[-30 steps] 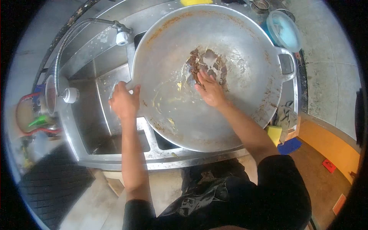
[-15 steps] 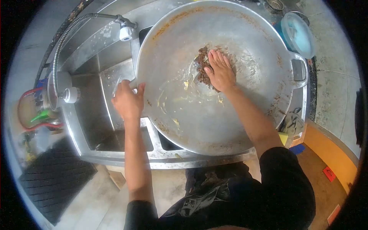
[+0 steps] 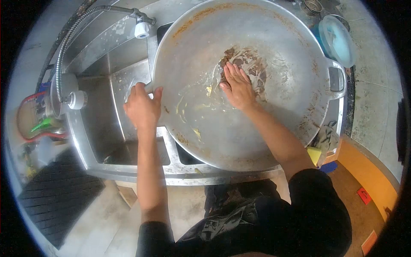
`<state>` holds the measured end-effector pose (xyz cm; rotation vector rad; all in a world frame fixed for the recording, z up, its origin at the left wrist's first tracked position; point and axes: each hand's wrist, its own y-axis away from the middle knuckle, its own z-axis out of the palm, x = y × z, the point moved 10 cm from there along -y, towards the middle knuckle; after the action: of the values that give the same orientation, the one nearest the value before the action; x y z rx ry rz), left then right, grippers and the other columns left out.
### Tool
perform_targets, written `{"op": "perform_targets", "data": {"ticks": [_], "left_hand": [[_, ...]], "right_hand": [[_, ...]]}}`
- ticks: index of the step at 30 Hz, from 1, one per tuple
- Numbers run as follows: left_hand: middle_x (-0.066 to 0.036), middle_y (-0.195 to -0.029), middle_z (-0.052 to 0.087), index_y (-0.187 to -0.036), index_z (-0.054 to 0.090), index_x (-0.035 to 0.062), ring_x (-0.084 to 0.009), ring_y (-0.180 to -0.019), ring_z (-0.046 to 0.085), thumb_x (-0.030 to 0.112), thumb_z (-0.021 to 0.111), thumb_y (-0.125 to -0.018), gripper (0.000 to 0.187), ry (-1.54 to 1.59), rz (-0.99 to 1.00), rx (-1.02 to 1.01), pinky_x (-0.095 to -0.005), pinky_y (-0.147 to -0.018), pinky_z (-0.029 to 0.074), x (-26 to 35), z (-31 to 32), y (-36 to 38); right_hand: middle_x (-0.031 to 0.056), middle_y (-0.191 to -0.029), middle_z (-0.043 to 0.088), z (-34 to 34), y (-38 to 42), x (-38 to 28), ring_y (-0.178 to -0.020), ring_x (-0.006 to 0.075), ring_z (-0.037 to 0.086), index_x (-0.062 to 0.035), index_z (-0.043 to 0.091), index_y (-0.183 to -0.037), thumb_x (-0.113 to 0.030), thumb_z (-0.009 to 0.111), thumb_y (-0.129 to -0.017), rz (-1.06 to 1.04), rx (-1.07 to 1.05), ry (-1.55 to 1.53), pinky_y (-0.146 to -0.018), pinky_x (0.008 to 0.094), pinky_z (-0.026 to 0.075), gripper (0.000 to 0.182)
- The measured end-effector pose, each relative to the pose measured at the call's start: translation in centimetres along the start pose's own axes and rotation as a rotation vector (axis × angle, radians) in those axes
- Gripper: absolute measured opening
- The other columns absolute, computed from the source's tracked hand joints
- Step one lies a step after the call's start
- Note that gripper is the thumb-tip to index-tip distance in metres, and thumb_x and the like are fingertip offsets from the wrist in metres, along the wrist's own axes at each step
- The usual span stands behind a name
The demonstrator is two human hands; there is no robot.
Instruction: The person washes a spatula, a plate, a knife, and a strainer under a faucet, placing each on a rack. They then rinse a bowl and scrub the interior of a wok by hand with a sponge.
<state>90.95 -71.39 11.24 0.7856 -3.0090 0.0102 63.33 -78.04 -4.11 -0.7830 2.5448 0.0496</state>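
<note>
A very wide grey metal pan [image 3: 205,141] lies over the sink top. My left hand [image 3: 143,105] is wrapped round the handle at the pan's left side, most of which the fingers hide. Inside the pan, my right hand [image 3: 240,91] lies flat with its fingers stretched out, holding nothing. Its fingertips touch a wet brown patch [image 3: 252,64] near the middle. Yellowish bits [image 3: 197,134] stick to the metal left of and below that hand. Rusty brown marks run along the upper rim.
A steel sink basin [image 3: 98,115] is at the left, with a coiled hose tap [image 3: 142,30] above it. A blue tub [image 3: 336,40] stands at the upper right. A cloth [image 3: 327,139] and a yellow sponge [image 3: 314,155] lie at the lower right.
My right hand has slid left and slightly down across the pan. The brown patch is now smeared wider to the right, with bare metal showing through. My left hand remains at the handle.
</note>
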Motion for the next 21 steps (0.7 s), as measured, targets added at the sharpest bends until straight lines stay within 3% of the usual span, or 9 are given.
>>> {"op": "perform_targets", "data": {"ticks": [4, 6, 7, 9, 10, 14, 16, 19, 21], "left_hand": [[-0.011, -0.104, 0.069, -0.108, 0.064, 0.0068, -0.0324, -0.098, 0.068, 0.041, 0.079, -0.084, 0.044, -0.021, 0.018, 0.038, -0.0489, -0.086, 0.046, -0.3, 0.2, 0.0], [-0.010, -0.102, 0.069, -0.108, 0.064, 0.0069, -0.0324, -0.096, 0.068, 0.041, 0.079, -0.084, 0.044, -0.023, 0.038, 0.076, -0.0490, -0.085, 0.046, -0.2, 0.1, 0.1], [-0.010, -0.102, 0.069, -0.108, 0.064, 0.0069, -0.0324, -0.096, 0.068, 0.041, 0.079, -0.084, 0.044, -0.024, 0.036, 0.077, -0.0490, -0.085, 0.046, -0.2, -0.1, 0.1], [-0.010, -0.103, 0.069, -0.108, 0.064, 0.0072, -0.0326, -0.095, 0.068, 0.041, 0.079, -0.084, 0.045, -0.019, 0.025, 0.033, -0.0489, -0.084, 0.047, -0.1, 0.0, 0.1], [-0.010, -0.103, 0.069, -0.108, 0.064, 0.0072, -0.0326, -0.095, 0.068, 0.041, 0.079, -0.084, 0.045, -0.016, 0.024, 0.035, -0.0489, -0.084, 0.047, 0.0, -0.1, 0.1], [-0.010, -0.101, 0.069, -0.108, 0.064, 0.0074, -0.0323, -0.094, 0.068, 0.041, 0.079, -0.084, 0.044, -0.037, 0.029, 0.048, -0.0487, -0.083, 0.047, 0.0, -0.1, 0.1], [-0.010, -0.100, 0.068, -0.107, 0.064, 0.0074, -0.0322, -0.093, 0.069, 0.041, 0.079, -0.084, 0.044, -0.032, 0.038, 0.061, -0.0485, -0.082, 0.047, 0.0, -0.2, 0.1], [-0.011, -0.099, 0.068, -0.107, 0.064, 0.0072, -0.0325, -0.091, 0.069, 0.041, 0.079, -0.084, 0.043, -0.042, 0.031, 0.042, -0.0483, -0.081, 0.047, 0.0, 0.0, 0.1], [-0.011, -0.099, 0.068, -0.107, 0.064, 0.0071, -0.0329, -0.090, 0.069, 0.041, 0.079, -0.084, 0.043, -0.037, 0.047, 0.063, -0.0482, -0.081, 0.047, 0.2, -0.3, 0.1]], "right_hand": [[0.0152, -0.165, 0.031, -0.9, 0.3, -0.9, -0.153, 0.0289, 0.027, 0.0022, 0.042, -0.151, -0.040, 0.050, -0.105, -0.017, 0.023, -0.038, -0.126, 0.0440, 0.022, 0.063], [0.0169, -0.159, 0.041, -1.8, 0.6, -0.8, -0.147, 0.0336, 0.040, 0.0000, 0.047, -0.148, -0.036, 0.055, -0.104, -0.070, -0.030, -0.148, -0.120, 0.0464, 0.035, 0.058], [0.0169, -0.159, 0.041, -2.3, 0.4, -0.2, -0.147, 0.0336, 0.040, 0.0000, 0.047, -0.148, -0.036, 0.055, -0.104, -0.072, -0.030, -0.150, -0.120, 0.0464, 0.035, 0.058], [0.0177, -0.151, 0.050, -2.1, -0.9, 2.5, -0.132, 0.0370, 0.057, -0.0033, 0.053, -0.143, -0.030, 0.056, -0.103, 0.061, -0.149, -0.284, -0.108, 0.0458, 0.049, 0.049], [0.0203, -0.132, 0.065, -4.5, -1.7, 2.7, -0.112, 0.0363, 0.069, -0.0012, 0.060, -0.131, -0.018, 0.062, -0.098, 0.069, 0.099, -0.199, -0.093, 0.0431, 0.058, 0.037], [0.0182, -0.132, 0.064, -5.0, -3.5, 3.4, -0.109, 0.0367, 0.069, -0.0018, 0.061, -0.127, -0.014, 0.063, -0.096, 0.089, 0.130, -0.066, -0.091, 0.0449, 0.059, 0.034], [0.0176, -0.131, 0.062, -4.5, -3.3, 2.0, -0.103, 0.0351, 0.071, 0.0003, 0.058, -0.129, -0.009, 0.064, -0.091, -0.024, 0.168, 0.077, -0.084, 0.0408, 0.063, 0.039], [0.0106, -0.135, 0.060, -3.0, -2.6, 1.9, -0.100, 0.0328, 0.071, -0.0037, 0.060, -0.128, -0.013, 0.063, -0.094, 0.018, 0.134, 0.084, -0.077, 0.0411, 0.063, 0.035], [0.0104, -0.134, 0.059, -2.3, -2.0, 1.5, -0.099, 0.0321, 0.072, -0.0034, 0.061, -0.128, -0.014, 0.064, -0.094, 0.028, 0.111, 0.109, -0.075, 0.0402, 0.063, 0.035]]}}
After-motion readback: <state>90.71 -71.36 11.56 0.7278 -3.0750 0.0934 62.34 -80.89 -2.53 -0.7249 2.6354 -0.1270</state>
